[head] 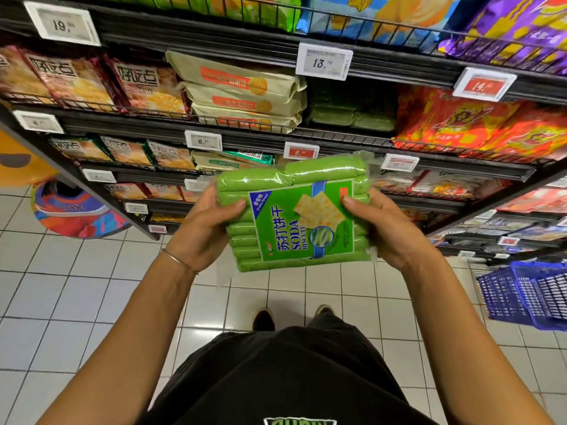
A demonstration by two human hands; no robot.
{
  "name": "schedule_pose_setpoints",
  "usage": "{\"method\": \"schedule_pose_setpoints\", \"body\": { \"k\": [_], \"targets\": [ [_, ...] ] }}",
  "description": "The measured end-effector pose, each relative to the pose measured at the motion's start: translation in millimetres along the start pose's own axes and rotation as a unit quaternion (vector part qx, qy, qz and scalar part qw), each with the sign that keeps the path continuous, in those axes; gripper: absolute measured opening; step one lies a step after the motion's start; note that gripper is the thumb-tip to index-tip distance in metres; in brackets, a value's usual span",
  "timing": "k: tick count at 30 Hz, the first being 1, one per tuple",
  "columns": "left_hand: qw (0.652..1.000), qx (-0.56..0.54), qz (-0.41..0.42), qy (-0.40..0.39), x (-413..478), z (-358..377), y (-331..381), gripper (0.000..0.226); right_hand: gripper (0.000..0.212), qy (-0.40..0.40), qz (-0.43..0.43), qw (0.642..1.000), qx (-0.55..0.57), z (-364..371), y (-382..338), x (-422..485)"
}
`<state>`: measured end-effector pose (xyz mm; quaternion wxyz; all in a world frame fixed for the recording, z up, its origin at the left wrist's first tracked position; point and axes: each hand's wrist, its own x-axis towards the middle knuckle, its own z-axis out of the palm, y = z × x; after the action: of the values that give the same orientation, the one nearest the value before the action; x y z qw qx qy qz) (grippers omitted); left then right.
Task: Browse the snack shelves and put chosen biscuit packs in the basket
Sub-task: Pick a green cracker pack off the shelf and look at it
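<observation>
A green soda biscuit pack (294, 210) with a green label is held face up in front of the shelves, at chest height. My left hand (204, 228) grips its left edge, thumb on top. My right hand (380, 225) grips its right edge, thumb on the label. The blue plastic basket (527, 299) stands on the tiled floor to my right, apart from both hands. More of the same green packs (352, 116) lie in a dark gap on the shelf above.
Black wire shelves (276, 139) carry beige biscuit packs (242, 93), brown bags at left and red-orange bags (478, 124) at right, with price tags on the rails. A colourful round display (73, 210) sits on the floor at left. My shoes stand on white tiles below.
</observation>
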<state>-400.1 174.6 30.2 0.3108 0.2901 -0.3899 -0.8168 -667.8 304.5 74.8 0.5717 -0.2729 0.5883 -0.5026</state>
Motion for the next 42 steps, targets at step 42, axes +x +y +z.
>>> {"method": "schedule_pose_setpoints", "body": {
  "k": [42],
  "targets": [
    [0.994,0.087,-0.06,0.016,-9,14,-17,0.074,0.038,0.058,-0.022,0.993,0.099,-6,1,7]
  ]
}}
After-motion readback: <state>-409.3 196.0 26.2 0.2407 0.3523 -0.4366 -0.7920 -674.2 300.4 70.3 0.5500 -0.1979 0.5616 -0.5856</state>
